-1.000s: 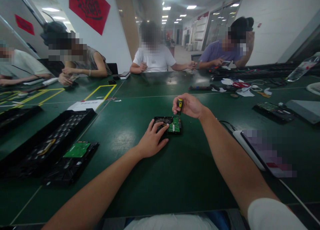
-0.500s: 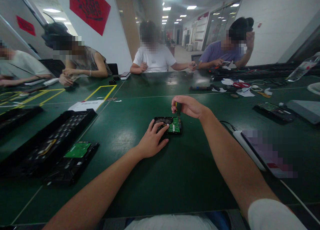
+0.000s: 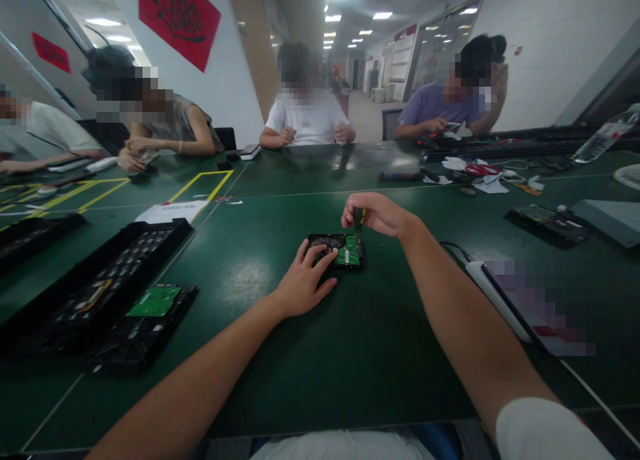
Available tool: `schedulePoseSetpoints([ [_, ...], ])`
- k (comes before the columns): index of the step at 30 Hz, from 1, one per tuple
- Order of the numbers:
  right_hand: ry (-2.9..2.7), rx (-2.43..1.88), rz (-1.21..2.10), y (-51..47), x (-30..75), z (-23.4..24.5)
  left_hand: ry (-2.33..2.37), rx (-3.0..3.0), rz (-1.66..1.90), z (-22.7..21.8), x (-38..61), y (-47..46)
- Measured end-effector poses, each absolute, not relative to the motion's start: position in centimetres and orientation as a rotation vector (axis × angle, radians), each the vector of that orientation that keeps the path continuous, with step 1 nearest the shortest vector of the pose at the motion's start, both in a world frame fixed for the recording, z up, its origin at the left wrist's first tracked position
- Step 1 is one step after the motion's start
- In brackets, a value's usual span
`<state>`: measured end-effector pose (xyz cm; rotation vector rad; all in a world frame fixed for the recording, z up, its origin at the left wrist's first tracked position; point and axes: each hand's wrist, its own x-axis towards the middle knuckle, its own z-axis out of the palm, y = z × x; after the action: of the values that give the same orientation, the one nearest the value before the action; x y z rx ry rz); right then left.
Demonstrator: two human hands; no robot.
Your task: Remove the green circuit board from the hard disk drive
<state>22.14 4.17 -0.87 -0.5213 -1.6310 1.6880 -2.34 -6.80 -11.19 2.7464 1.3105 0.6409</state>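
Black, flat rectangular drive-like unit [image 3: 341, 242] w/ green circuit board [image 3: 351, 252] on its R part lay on the dark green tabletop [image 3: 370, 353], straight ahead of the person, btwn the two hands. Long axis looked to run L–R, across the person's front; board end pointed R.

L hand [image 3: 301, 281] was nearer, actually touching: fingers spread over the unit's L part and near edge, palm down, not wrapped round it. Unit lay ahead and R of that palm.

R hand [image 3: 379, 213] was closed round a short screwdriver w/ dark & yellow handle [image 3: 359, 217], held approx upright over the unit's far R corner. So the key relation: shaft above that corner, unit below and a bit L of the R hand. Couldn't tell if the tip was seated in a screw; too small. Hands apart from each other, unit linking them.

Further out, L side: long black open tray [image 3: 173, 228], and just beside it a black part w/ green board [image 3: 154, 301]. R side: phone [image 3: 530, 300] leaning on a white stand [image 3: 487, 273], then another black unit w/ board [image 3: 547, 224] near a flat grey box [image 3: 613, 221]. Co-workers sat along the far side.
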Motion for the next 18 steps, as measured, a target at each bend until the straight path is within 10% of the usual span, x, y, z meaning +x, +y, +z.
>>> schedulePoseSetpoints([
  [18,-1.633,-0.5,1.788,4.66,22.33,-0.89,1.312,2.766,0.627,-11.13,-2.25,-6.81],
])
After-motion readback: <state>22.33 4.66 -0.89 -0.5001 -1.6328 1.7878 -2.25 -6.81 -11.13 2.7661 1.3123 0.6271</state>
